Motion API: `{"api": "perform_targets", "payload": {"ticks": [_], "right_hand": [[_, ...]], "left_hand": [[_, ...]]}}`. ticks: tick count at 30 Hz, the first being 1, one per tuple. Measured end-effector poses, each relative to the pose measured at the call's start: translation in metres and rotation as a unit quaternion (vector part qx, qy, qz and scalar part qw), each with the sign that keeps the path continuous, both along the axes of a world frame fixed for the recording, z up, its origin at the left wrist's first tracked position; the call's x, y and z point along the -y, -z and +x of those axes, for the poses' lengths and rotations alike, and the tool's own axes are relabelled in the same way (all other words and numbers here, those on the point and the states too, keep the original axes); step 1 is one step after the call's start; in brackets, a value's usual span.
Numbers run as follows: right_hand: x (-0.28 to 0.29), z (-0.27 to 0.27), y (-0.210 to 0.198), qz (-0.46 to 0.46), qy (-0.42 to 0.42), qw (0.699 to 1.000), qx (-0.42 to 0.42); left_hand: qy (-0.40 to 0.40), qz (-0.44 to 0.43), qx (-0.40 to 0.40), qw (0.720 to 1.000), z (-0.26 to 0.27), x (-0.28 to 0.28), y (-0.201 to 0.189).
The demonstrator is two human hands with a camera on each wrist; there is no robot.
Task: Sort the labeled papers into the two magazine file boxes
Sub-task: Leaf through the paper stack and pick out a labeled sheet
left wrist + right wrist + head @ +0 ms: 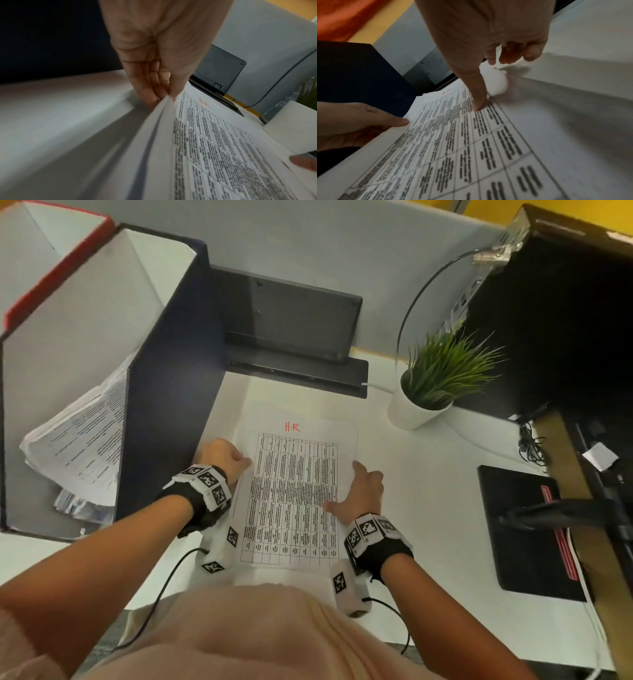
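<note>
A printed table sheet marked "H-R" in red (294,498) lies on top of a thin stack on the white desk in front of me. My left hand (245,462) pinches its left edge between thumb and fingers and lifts that edge slightly (169,96). My right hand (356,487) rests at the right edge, its thumb (478,104) pressing down on the sheet and the other fingers loosely bent beside it. A dark blue file box (164,378) stands at the left with printed papers (78,440) inside. Behind it, a red file box (51,275) shows at the far left.
A black device on a stand (287,316) sits behind the sheet. A potted green plant (435,385) stands at the right rear, a black computer tower (565,320) beyond it, and a black pad (524,532) lies at the right. Cables trail from my wrists.
</note>
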State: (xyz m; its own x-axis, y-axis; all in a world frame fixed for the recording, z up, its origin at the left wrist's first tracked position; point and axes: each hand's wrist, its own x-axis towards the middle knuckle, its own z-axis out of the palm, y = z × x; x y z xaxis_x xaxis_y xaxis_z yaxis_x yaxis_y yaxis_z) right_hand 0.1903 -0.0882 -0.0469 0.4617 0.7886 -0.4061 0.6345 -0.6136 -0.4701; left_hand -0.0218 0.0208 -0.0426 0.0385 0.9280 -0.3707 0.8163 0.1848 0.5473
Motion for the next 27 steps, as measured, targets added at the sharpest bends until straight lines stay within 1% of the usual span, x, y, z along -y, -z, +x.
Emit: {"api": "perform_targets", "payload": {"ticks": [2, 4, 6, 7, 9, 10, 11, 13, 15, 17, 18, 19, 20, 22, 24, 26, 27], "right_hand": [[-0.004, -0.004, 0.0, 0.031, -0.004, 0.999, -0.043], [-0.007, -0.007, 0.001, 0.045, 0.009, 0.992, -0.115], [-0.008, -0.008, 0.001, 0.053, 0.04, 0.983, -0.17], [-0.008, -0.007, 0.001, 0.062, 0.054, 0.979, -0.185], [-0.008, -0.004, 0.002, 0.094, 0.089, 0.969, -0.208], [-0.008, -0.001, 0.002, 0.111, 0.112, 0.963, -0.22], [-0.008, 0.001, 0.002, 0.127, 0.138, 0.954, -0.233], [-0.007, 0.005, 0.002, 0.148, 0.175, 0.942, -0.244], [-0.005, 0.007, 0.003, 0.17, 0.184, 0.937, -0.243], [-0.002, 0.009, 0.005, 0.216, 0.181, 0.928, -0.244], [-0.002, 0.01, 0.006, 0.23, 0.176, 0.929, -0.232], [-0.002, 0.012, 0.006, 0.226, 0.168, 0.936, -0.211], [-0.002, 0.014, 0.007, 0.211, 0.158, 0.945, -0.195], [0.0, 0.015, 0.009, 0.2, 0.149, 0.944, -0.215], [0.003, 0.016, 0.014, 0.198, 0.148, 0.945, -0.215], [0.003, 0.017, 0.016, 0.198, 0.182, 0.932, -0.245], [0.003, 0.02, 0.016, 0.193, 0.214, 0.912, -0.292]], "left_hand": [[0.036, 0.004, -0.011, 0.999, 0.003, 0.001, -0.003], [0.065, 0.02, -0.026, 0.997, 0.006, 0.003, -0.007], [0.085, 0.066, -0.016, 0.994, 0.006, 0.006, -0.01], [0.086, 0.108, 0.004, 0.99, 0.006, 0.009, -0.011], [0.068, 0.192, 0.073, 0.976, 0.004, 0.017, -0.014], [0.06, 0.21, 0.11, 0.97, 0.004, 0.02, -0.015], [0.052, 0.208, 0.149, 0.965, 0.004, 0.023, -0.015], [0.019, 0.152, 0.227, 0.962, 0.005, 0.024, -0.015], [-0.016, 0.095, 0.288, 0.953, 0.004, 0.023, -0.014], [-0.036, 0.043, 0.342, 0.938, 0.001, 0.022, -0.016], [-0.042, 0.019, 0.364, 0.93, 0.0, 0.021, -0.017], [-0.049, -0.003, 0.379, 0.924, -0.001, 0.019, -0.018], [-0.057, -0.023, 0.389, 0.919, -0.001, 0.017, -0.018], [-0.082, -0.065, 0.405, 0.908, -0.001, 0.01, -0.02], [-0.102, -0.107, 0.395, 0.906, 0.0, 0.002, -0.02], [-0.116, -0.135, 0.367, 0.913, 0.002, -0.005, -0.018], [-0.125, -0.132, 0.342, 0.922, 0.003, -0.009, -0.015]]}}
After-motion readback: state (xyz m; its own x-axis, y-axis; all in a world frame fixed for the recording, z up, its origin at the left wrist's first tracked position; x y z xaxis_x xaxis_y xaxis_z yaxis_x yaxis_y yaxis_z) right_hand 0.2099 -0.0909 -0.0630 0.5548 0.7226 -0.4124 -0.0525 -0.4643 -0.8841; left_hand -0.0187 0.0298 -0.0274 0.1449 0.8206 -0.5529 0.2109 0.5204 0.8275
